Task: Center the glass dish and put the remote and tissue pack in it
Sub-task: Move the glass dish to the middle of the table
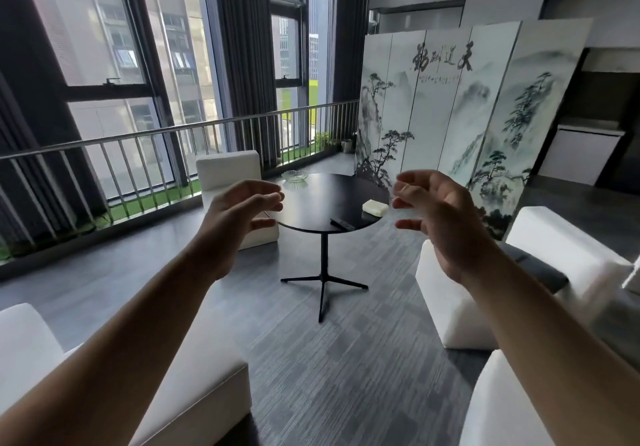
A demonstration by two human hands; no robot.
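Note:
A round black table [325, 200] stands in the middle of the room, some way ahead of me. The clear glass dish [294, 176] sits at its far left edge. A pale tissue pack [375, 207] lies near the right edge, and the dark remote [342, 224] lies near the front edge. My left hand [239, 219] and my right hand [440, 217] are raised in the air in front of the table, palms facing each other, fingers curled and apart. Neither hand holds or touches anything.
White armchairs stand around the table: one behind it [228, 172], one at right [460, 293], one at front left [194, 386]. A painted folding screen [460, 106] stands behind on the right. A metal railing [138, 158] and windows run along the left.

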